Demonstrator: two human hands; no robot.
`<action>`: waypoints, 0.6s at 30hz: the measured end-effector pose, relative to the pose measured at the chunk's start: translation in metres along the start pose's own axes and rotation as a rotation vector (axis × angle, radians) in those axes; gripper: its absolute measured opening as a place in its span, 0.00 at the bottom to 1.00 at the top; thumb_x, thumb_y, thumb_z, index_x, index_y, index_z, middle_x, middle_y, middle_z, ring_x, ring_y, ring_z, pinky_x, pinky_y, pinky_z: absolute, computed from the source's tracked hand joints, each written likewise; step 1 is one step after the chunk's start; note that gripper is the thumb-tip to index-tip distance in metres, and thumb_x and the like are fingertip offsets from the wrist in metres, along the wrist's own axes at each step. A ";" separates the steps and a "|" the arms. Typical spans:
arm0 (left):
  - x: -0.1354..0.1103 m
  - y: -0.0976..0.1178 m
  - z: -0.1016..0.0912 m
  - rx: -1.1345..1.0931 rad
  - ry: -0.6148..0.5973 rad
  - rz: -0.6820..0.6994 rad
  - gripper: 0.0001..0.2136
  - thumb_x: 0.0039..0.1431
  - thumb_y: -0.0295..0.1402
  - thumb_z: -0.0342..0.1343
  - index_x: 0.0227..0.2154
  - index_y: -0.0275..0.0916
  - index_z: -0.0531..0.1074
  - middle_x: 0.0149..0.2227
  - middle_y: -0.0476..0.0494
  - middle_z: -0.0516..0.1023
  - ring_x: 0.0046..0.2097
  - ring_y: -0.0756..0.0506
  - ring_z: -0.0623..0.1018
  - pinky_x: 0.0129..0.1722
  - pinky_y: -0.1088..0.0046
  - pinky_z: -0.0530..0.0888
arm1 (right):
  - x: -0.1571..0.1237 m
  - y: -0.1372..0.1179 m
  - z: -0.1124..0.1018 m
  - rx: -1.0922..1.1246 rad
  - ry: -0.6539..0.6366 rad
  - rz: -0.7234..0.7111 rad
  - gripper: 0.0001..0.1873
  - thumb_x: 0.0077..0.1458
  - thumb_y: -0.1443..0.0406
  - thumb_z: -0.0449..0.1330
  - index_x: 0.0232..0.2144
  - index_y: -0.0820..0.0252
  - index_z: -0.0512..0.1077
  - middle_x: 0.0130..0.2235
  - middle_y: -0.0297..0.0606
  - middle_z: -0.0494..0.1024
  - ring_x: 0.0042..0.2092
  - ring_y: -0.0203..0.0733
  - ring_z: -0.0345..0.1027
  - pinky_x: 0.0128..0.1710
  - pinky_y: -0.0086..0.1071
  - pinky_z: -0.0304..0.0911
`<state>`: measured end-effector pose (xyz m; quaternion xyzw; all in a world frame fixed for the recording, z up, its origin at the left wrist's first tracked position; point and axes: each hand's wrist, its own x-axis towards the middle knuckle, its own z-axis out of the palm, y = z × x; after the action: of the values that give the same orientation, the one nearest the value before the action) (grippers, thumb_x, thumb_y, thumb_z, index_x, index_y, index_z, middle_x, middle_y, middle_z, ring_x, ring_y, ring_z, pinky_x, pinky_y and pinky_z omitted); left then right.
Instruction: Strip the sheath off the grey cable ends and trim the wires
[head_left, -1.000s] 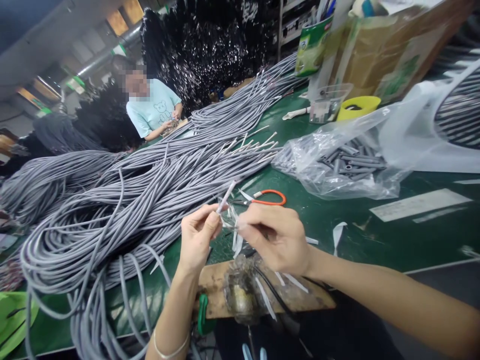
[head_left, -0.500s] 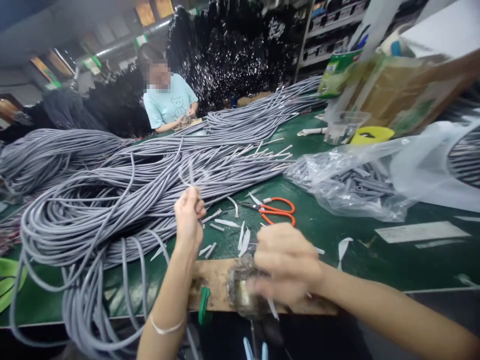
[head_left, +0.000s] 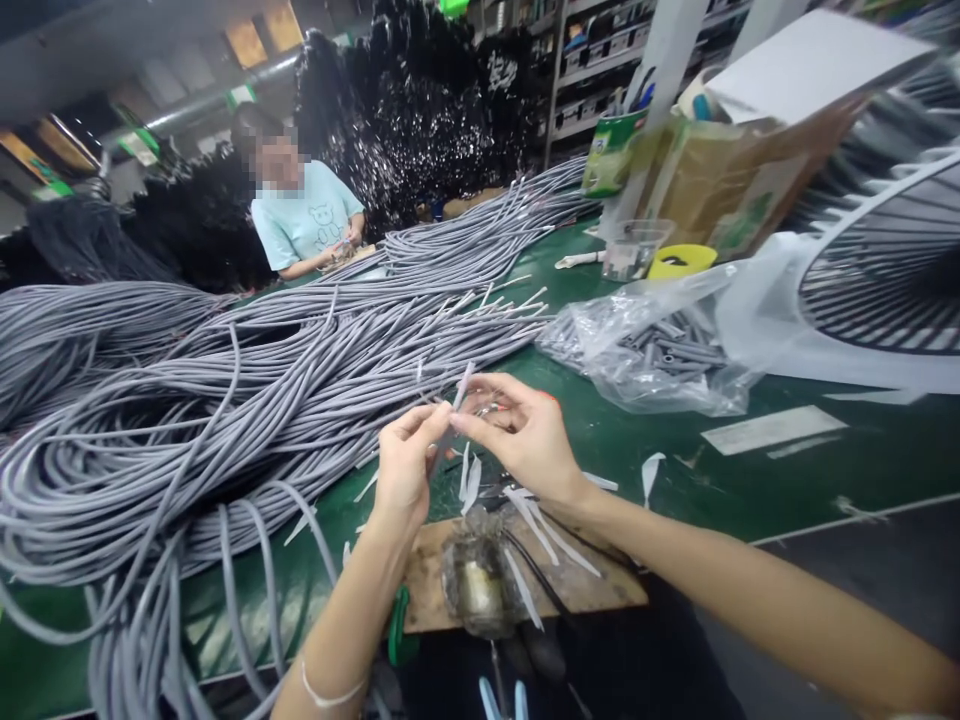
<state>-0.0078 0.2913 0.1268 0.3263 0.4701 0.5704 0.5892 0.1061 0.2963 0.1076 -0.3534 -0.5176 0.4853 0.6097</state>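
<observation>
My left hand [head_left: 406, 465] and my right hand [head_left: 521, 432] meet above the green table [head_left: 787, 480], fingertips almost touching. Both pinch the end of a thin grey cable [head_left: 459, 392] whose stripped pale tip sticks up between them. Just below the hands a wooden board [head_left: 592, 585] lies at the table's near edge, with a small metal fixture wrapped in plastic [head_left: 472, 585] on it. White strips of cut insulation [head_left: 470, 480] lie scattered around the board.
A large pile of grey cables [head_left: 195, 400] covers the left half of the table. A clear bag of short grey tubes [head_left: 660, 345] lies at right, beside a fan guard [head_left: 885, 270], a cardboard box [head_left: 720, 170] and a yellow dish [head_left: 682, 260]. Another person [head_left: 304, 215] sits at the far side.
My right hand has risen from the fixture on the board to meet the left hand, and both now pinch the cable end. The orange-handled scissors are hidden behind my hands.
</observation>
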 end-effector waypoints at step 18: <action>0.009 0.005 -0.009 -0.295 0.037 0.145 0.14 0.38 0.31 0.69 0.20 0.34 0.66 0.21 0.53 0.70 0.24 0.57 0.69 0.28 0.83 0.67 | 0.006 -0.002 -0.009 -0.024 -0.080 -0.021 0.14 0.41 0.67 0.62 0.33 0.62 0.64 0.23 0.27 0.68 0.18 0.25 0.57 0.17 0.21 0.53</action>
<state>-0.0186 0.2993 0.1268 0.2587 0.3674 0.6802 0.5792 0.1154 0.3016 0.1096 -0.3356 -0.5512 0.4863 0.5891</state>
